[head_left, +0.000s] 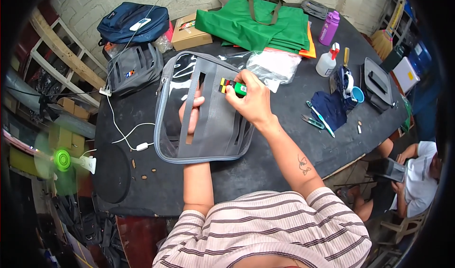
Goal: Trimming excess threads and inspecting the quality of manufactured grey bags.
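Note:
A grey bag point(211, 130) with clear plastic sides and grey piping is held up over the table in front of me. My left hand point(192, 112) reaches under it, and its fingers show through the long slot in the grey panel, closed on the bag's fabric; the rest is hidden. On the panel sits a small red, yellow and black patch point(226, 84). My right hand point(253, 95) pinches a small green piece point(240, 89) with a white label against the patch's right end. Whether that piece is joined to the patch I cannot tell.
A similar grey bag point(135, 69) lies at left, beside a white cable point(115, 121). Behind are a navy backpack point(135, 22), green bag point(256, 22) and cardboard box point(192, 38). At right are a spray bottle point(327, 64), toothbrush point(321, 120) and thread snips point(313, 121). Another person point(417, 173) sits lower right.

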`<action>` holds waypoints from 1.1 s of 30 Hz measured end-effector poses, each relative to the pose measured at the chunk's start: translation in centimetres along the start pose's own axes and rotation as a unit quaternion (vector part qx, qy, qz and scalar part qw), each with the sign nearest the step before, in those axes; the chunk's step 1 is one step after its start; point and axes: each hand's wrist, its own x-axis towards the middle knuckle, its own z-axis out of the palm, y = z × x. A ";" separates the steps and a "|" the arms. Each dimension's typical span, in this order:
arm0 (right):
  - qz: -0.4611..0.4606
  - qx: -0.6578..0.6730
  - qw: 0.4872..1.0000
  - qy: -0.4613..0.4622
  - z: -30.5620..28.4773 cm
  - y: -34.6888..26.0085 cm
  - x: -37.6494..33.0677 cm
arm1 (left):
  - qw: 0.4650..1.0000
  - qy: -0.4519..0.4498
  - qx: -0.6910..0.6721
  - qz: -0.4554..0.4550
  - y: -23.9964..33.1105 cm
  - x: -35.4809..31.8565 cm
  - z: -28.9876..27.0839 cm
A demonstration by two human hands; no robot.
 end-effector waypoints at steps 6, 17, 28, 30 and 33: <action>-0.030 0.034 0.999 0.008 -0.5 -1.5 0.8 | 0.993 -0.035 0.107 0.034 -0.1 -0.2 1.4; -0.024 0.099 0.995 0.013 -0.1 -2.3 1.1 | 0.967 -0.082 0.228 0.073 0.5 -0.1 3.1; 0.046 0.210 0.977 -0.011 1.8 -0.5 0.6 | 0.976 -0.050 0.173 0.126 1.0 0.9 3.1; 0.044 0.202 0.978 -0.004 2.1 -0.1 0.3 | 0.974 -0.058 0.183 0.124 1.2 0.9 3.3; 0.033 0.174 0.984 0.023 2.5 -0.2 0.1 | 0.979 -0.068 0.163 0.103 1.1 1.1 3.0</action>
